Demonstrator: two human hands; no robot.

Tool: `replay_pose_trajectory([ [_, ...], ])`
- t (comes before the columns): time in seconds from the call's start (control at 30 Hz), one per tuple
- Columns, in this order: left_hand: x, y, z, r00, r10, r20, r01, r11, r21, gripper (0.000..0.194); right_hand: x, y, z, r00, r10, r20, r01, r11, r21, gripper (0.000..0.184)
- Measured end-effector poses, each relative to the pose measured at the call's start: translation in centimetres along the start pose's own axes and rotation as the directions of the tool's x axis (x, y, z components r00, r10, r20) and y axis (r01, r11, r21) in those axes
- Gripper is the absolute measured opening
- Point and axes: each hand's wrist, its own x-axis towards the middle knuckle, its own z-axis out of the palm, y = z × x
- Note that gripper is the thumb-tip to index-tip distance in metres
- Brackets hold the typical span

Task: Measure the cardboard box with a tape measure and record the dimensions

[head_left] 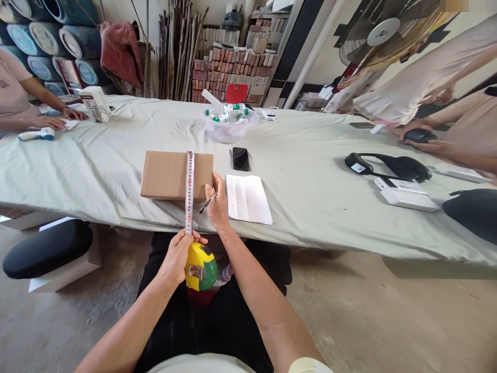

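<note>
A closed brown cardboard box (165, 176) lies on the cloth-covered table in front of me. Across its top runs the extended blade of a tape measure (201, 268), whose yellow and green case hangs just off the table edge. My left hand (180, 254) grips the tape where the blade leaves the case. Against the box's right end rests my right hand (217, 202), with a pen (207, 202) held between its fingers, pointing down to the left. Right of that hand lies a sheet of paper (248, 199) with handwritten columns.
A black phone (240, 159) lies beyond the paper, and a clear basin (229, 133) of plastic bottles stands behind it. To the right are a black headset (388, 166) and white boxes (406, 194). Other people's hands (52, 118) are at the left and right of the table (303, 207).
</note>
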Motion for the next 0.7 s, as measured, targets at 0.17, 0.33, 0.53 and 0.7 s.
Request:
replay_pose_trajectory([
  [0.17, 0.6, -0.6, 0.0, 0.999, 0.028, -0.024, -0.028, 1.000, 0.010, 0.019, -0.1, -0.1, 0.0, 1.000, -0.005, -0.007, 0.005, 1.000, -0.006, 0.057],
  [0.33, 1.0, -1.0, -0.1, 0.999, 0.028, -0.035, -0.028, 0.999, 0.017, 0.019, -0.1, -0.3, -0.1, 1.000, -0.003, -0.006, 0.003, 1.000, -0.020, 0.058],
  [0.53, 1.0, -1.1, -0.3, 0.999, 0.047, -0.023, -0.047, 0.999, 0.028, 0.017, -0.2, -0.7, -0.1, 1.000, -0.003, -0.009, 0.003, 1.000, -0.031, 0.058],
  [0.7, 1.1, -0.9, -0.8, 0.998, 0.060, 0.011, -0.061, 0.997, 0.038, 0.019, 0.2, -0.3, -0.1, 1.000, -0.002, 0.017, 0.002, 1.000, 0.019, 0.056],
])
